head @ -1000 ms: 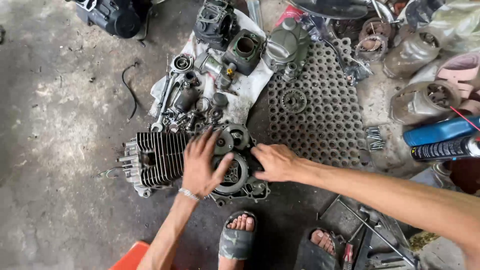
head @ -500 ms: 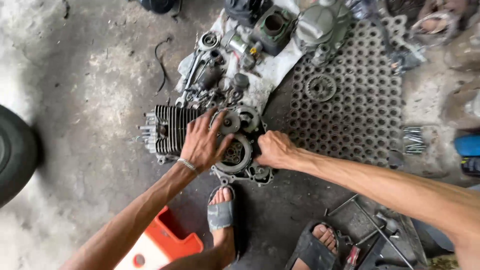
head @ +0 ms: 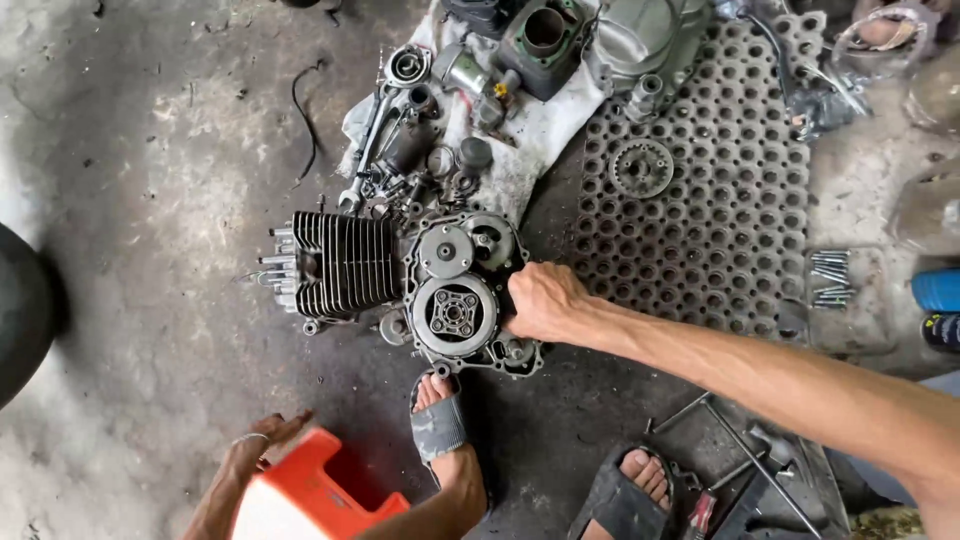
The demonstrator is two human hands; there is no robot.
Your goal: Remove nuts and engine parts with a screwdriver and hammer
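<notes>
A stripped motorcycle engine lies on the concrete floor, its finned cylinder pointing left and its round clutch assembly facing up. My right hand grips the right edge of the engine case, beside the clutch. My left hand is down at the lower left, fingers spread, resting against an orange plastic stool; it is well clear of the engine. My left foot in a grey sandal sits just below the engine.
A white cloth behind the engine carries several engine parts and wrenches. A perforated rubber mat on the right holds a sprocket. Bolts lie further right, tools at the lower right, a dark tyre at the left edge.
My left hand has come off the engine and dropped back to the orange stool. My right hand stays on the case edge. The clutch is now uncovered.
</notes>
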